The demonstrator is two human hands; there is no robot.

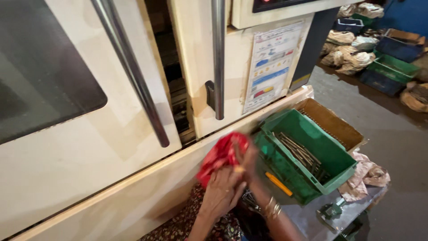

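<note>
The fingers [236, 185] of the left hand [223, 192] are curled and pressed together round the lower end of a red cloth [220, 156], bunching it. The right hand [247, 156] is blurred; its fingers seem closed on the cloth's upper part, with something thin inside the folds, though what it is cannot be told. The cloth is soft and crumpled, held in the air just in front of the cream machine door [89, 134] and left of the green crate [312, 156].

Judging by this, the rubbing or wrapping is under way: one piece is in the cloth, and many remain.

Those are the slim metal rods [301, 154], dull grey and straight, lying in a loose heap in the crate, which is ribbed hard plastic. An orange-handled tool [278, 184] lies beside it on the grey surface [312, 214]. Behind sits a brown cardboard box [332, 122], and a steel bar handle [218, 58] runs up the door. Metal bangles [271, 207] ring the right wrist.
</note>
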